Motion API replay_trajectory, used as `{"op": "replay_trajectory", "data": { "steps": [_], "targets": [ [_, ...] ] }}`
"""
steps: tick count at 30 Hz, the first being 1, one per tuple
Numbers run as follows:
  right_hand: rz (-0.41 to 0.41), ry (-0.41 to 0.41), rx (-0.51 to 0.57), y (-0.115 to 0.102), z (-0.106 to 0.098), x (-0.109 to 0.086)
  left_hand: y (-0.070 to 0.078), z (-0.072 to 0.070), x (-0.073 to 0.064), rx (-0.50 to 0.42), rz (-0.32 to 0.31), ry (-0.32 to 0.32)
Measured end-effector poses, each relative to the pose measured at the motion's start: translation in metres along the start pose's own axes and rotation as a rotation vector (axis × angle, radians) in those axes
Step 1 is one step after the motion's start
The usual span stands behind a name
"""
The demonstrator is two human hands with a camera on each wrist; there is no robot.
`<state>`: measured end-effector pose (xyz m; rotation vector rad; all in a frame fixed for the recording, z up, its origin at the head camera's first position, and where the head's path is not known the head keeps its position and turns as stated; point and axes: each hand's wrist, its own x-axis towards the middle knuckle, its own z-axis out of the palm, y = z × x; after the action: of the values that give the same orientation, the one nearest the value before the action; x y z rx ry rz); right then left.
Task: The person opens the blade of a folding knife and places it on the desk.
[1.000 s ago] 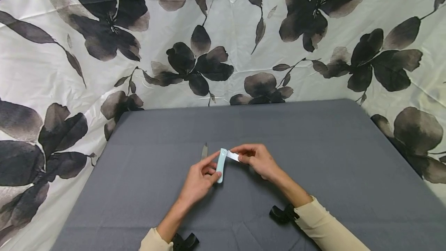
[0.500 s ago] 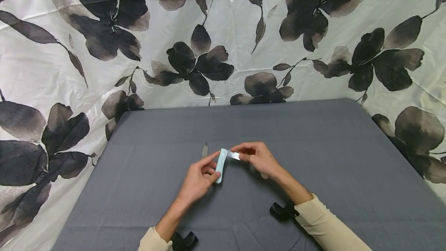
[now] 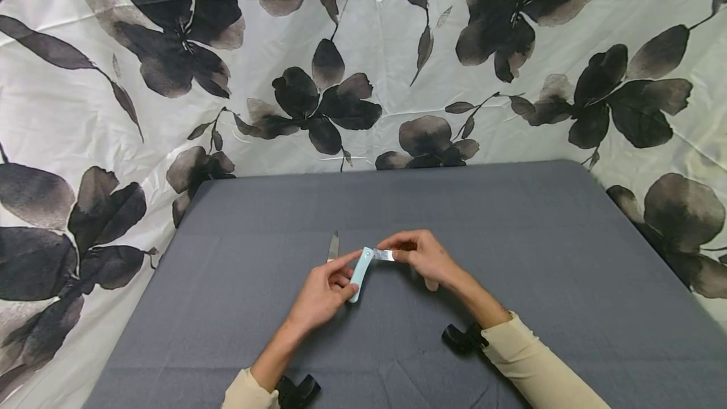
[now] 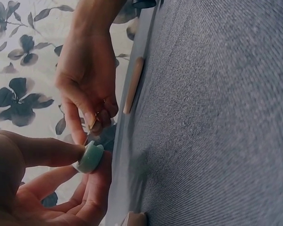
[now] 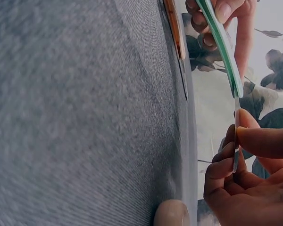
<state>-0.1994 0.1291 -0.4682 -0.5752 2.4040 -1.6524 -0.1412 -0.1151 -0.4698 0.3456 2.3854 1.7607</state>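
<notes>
A folding knife with a mint-green handle (image 3: 361, 275) is held between both hands over the table, its blade (image 3: 384, 255) swung partly out. My left hand (image 3: 322, 292) grips the handle, index finger along it near the pivot and thumb at the lower end. With thumb and fingers, my right hand (image 3: 423, 259) pinches the shiny blade. In the right wrist view the handle (image 5: 221, 44) appears edge-on, the blade (image 5: 236, 117) running down into the right fingers. Just beyond the left hand lies a second knife, its blade (image 3: 333, 246) showing and its handle mostly hidden in the head view.
A pale, rounded handle-like piece (image 3: 431, 284) lies under the right hand, also visible as a long pale strip (image 4: 134, 84) in the left wrist view. Grey cloth covers the table (image 3: 483, 207). A floral curtain (image 3: 363, 49) hangs behind it.
The blade has swung wider from the mint-green handle, from sloping downward to nearly level. The handle has tilted, its pivot end shifting slightly right. Both hands keep their hold.
</notes>
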Motion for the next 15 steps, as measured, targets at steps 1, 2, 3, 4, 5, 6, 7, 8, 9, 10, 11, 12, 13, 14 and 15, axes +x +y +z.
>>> {"op": "replay_trajectory", "data": {
  "steps": [1,2,3,4,5,6,7,8,9,10,11,12,13,14,15],
  "targets": [
    [-0.003,-0.004,-0.003,0.0003,-0.0004,0.0004,0.0002,-0.0004,-0.0003,0.006,-0.001,-0.003],
    [-0.007,-0.008,-0.007,0.0007,-0.0008,0.0006,0.0005,-0.0008,-0.0006,0.012,0.000,-0.006],
    [-0.010,-0.011,-0.013,0.0012,-0.0011,0.0008,0.0007,-0.0010,-0.0008,0.021,0.001,-0.010],
    [-0.015,-0.015,-0.019,0.0017,-0.0016,0.0009,0.0008,-0.0013,-0.0011,0.029,0.002,-0.014],
    [-0.019,-0.020,-0.024,0.0020,-0.0020,0.0008,0.0008,-0.0016,-0.0013,0.037,0.003,-0.018],
    [-0.024,-0.025,-0.029,0.0023,-0.0024,0.0007,0.0006,-0.0018,-0.0015,0.044,0.003,-0.023],
    [-0.028,-0.030,-0.034,0.0024,-0.0028,0.0006,0.0004,-0.0020,-0.0015,0.051,0.004,-0.027],
    [-0.031,-0.034,-0.038,0.0024,-0.0032,0.0004,0.0002,-0.0021,-0.0016,0.058,0.004,-0.031],
    [-0.034,-0.038,-0.042,0.0023,-0.0035,0.0003,-0.0001,-0.0023,-0.0016,0.062,0.004,-0.036],
    [-0.036,-0.043,-0.043,0.0023,-0.0038,0.0002,-0.0004,-0.0025,-0.0017,0.064,0.004,-0.038],
    [-0.038,-0.047,-0.047,0.0028,-0.0041,0.0004,-0.0007,-0.0028,-0.0018,0.065,0.005,-0.041],
    [-0.040,-0.050,-0.051,0.0028,-0.0044,0.0006,-0.0009,-0.0030,-0.0017,0.067,0.005,-0.043],
    [-0.040,-0.053,-0.054,0.0028,-0.0045,0.0009,-0.0011,-0.0033,-0.0015,0.068,0.006,-0.045],
    [-0.041,-0.055,-0.059,0.0029,-0.0047,0.0012,-0.0011,-0.0036,-0.0014,0.068,0.008,-0.048],
    [-0.041,-0.056,-0.063,0.0028,-0.0049,0.0014,-0.0010,-0.0041,-0.0013,0.067,0.009,-0.051]
  ]
}}
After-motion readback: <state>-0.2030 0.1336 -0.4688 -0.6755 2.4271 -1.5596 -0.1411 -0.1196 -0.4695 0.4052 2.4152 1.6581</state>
